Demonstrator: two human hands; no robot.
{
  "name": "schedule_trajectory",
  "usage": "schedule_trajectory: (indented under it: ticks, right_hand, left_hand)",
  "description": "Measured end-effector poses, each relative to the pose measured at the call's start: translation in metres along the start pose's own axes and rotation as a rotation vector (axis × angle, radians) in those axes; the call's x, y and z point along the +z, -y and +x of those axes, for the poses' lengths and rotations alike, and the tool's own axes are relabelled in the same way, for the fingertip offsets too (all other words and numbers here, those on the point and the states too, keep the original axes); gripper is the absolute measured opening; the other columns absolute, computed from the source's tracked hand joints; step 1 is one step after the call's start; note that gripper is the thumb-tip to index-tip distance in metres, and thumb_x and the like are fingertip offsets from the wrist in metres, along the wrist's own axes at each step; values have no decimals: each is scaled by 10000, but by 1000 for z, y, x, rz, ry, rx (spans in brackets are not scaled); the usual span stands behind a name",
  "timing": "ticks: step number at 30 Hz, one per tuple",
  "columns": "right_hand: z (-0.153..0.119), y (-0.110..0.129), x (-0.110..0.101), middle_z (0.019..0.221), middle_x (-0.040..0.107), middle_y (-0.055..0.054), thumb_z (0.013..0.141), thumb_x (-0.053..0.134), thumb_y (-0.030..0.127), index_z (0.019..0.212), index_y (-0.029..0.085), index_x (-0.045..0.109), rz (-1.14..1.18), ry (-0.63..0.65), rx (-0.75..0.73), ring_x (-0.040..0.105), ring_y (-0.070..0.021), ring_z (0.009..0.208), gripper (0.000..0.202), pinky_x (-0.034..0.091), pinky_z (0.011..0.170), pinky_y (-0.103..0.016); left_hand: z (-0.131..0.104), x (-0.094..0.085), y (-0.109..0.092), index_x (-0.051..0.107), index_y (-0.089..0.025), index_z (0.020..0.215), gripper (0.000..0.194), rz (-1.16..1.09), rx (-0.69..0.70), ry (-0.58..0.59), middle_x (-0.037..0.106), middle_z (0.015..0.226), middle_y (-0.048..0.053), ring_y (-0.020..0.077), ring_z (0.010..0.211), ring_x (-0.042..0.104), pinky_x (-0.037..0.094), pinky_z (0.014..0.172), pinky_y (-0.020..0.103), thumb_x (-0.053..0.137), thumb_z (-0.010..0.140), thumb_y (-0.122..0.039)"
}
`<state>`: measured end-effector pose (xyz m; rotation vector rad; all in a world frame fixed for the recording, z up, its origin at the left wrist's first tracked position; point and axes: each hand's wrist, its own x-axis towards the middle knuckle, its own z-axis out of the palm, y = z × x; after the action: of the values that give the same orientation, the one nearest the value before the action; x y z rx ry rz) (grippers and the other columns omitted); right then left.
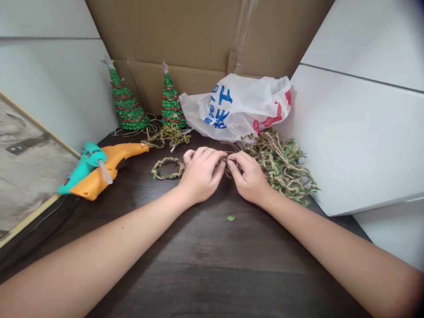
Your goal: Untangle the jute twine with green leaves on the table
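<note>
My left hand point(204, 174) and my right hand point(247, 176) meet near the middle of the dark table point(212, 260). Both pinch a piece of leafy twine vine point(225, 161) between thumb and fingers; most of it is hidden behind them. Left of my left hand lies a small ring of the same vine point(168, 168), partly covered by the hand at its right side. A tangled pile of leafy vine point(281, 163) rests just behind and to the right of my right hand. One loose green leaf point(231, 218) lies in front of my hands.
An orange and teal glue gun point(99, 170) lies at left. Two small green trees point(129, 104) stand at the back, beside a smaller vine bunch point(172, 136) and a white plastic bag point(238, 106). Cardboard point(185, 35) rises behind; a white panel point(357, 141) borders the right.
</note>
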<state>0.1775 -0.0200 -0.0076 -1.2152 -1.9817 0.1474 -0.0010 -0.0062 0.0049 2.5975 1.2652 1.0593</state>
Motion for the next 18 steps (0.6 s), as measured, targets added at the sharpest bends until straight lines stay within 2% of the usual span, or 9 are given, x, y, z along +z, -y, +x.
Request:
schedule_trajectory:
  ticks: [6,13,15,18]
  right_hand:
    - [-1,-1,2,1019,681,-83,1002,455,347,1036,210,600,-12,-28,23,618,-230,975,203,449,902,-412]
    - [0,-1,1,963,669,-81,995,457,369,970,207,580,-1,-71,68,614,-225,924,205,470,864,-401]
    - [0,0,0,957,663,-77,1002,443,356,969,209,584,-2,-53,56,607,-221,925,206,466,862,-395]
    - [0,0,-1,934,654,-63,1006,445,344,979,216,600,-3,-24,31,598,-214,914,202,459,857,-388]
  left_hand:
    - [2,2,3,629,-230,1046,200,21,-84,-27,722,1073,34,233,1056,573,268,884,418,437,1019,-280]
    - [2,1,2,625,-220,1004,169,37,-100,-39,716,1048,45,240,1036,576,276,884,429,461,993,-262]
    - [2,1,1,628,-227,1046,167,42,-102,-56,717,1087,48,248,1077,572,278,894,433,475,983,-252]
    - [1,0,0,623,-242,1152,216,36,-33,-45,704,1192,62,259,1182,543,272,939,445,489,984,-264]
